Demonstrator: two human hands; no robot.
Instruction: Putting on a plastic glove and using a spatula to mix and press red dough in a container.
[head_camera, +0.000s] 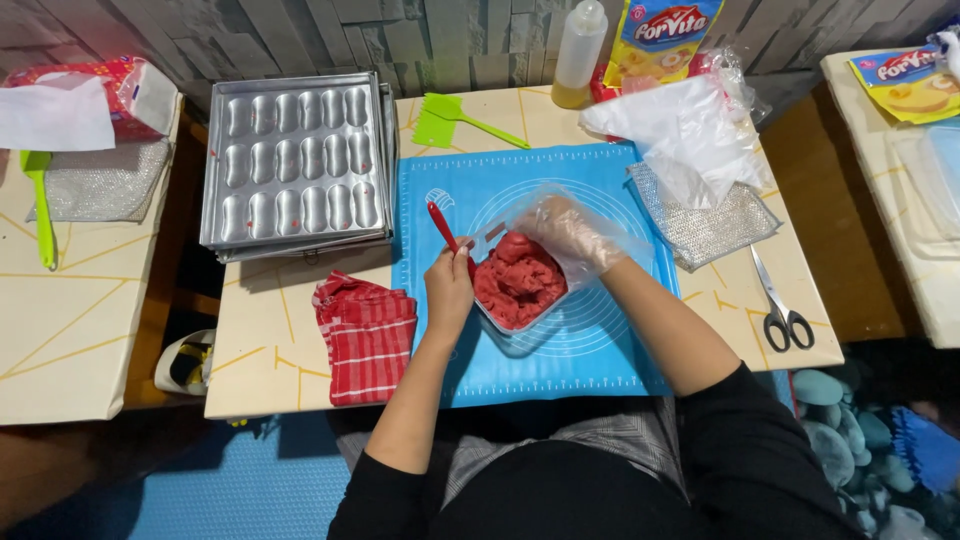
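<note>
There is only one view, from the camera on my head, looking almost straight down over my chest and lap. It sits well above the pale tabletop with yellow lines (300, 350), near enough to take in both my forearms and the whole blue silicone mat (560, 365), with strips of neighbouring tables at either edge
</note>
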